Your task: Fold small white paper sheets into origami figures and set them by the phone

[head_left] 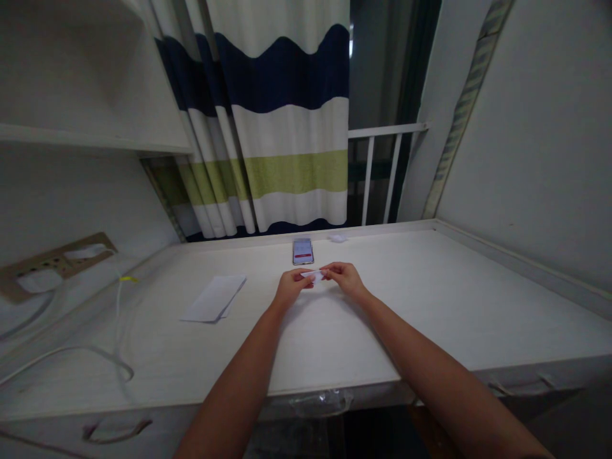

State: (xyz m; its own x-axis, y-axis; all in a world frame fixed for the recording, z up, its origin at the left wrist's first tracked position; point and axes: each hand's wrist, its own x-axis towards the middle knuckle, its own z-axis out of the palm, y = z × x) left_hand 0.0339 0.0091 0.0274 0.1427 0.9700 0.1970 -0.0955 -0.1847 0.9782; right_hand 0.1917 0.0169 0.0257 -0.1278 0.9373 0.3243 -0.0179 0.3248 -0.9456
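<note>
Between my two hands is a small folded piece of white paper (314, 275), held just above the white desk. My left hand (291, 287) pinches its left end with thumb and fingers. The right end is gripped by my right hand (345, 278) in the same way. Fingers cover both ends, so the exact folded shape is hard to make out. Just beyond the hands lies a phone (303, 251) with its screen lit. A small white folded paper (338, 238) rests near the desk's back edge.
White sheets of paper (215, 299) lie on the desk (430, 306) to the left. A white cable (95, 349) runs across the left side from a wall socket panel (57, 264). A striped curtain (291, 127) hangs behind the desk, beside a white railing (387, 132).
</note>
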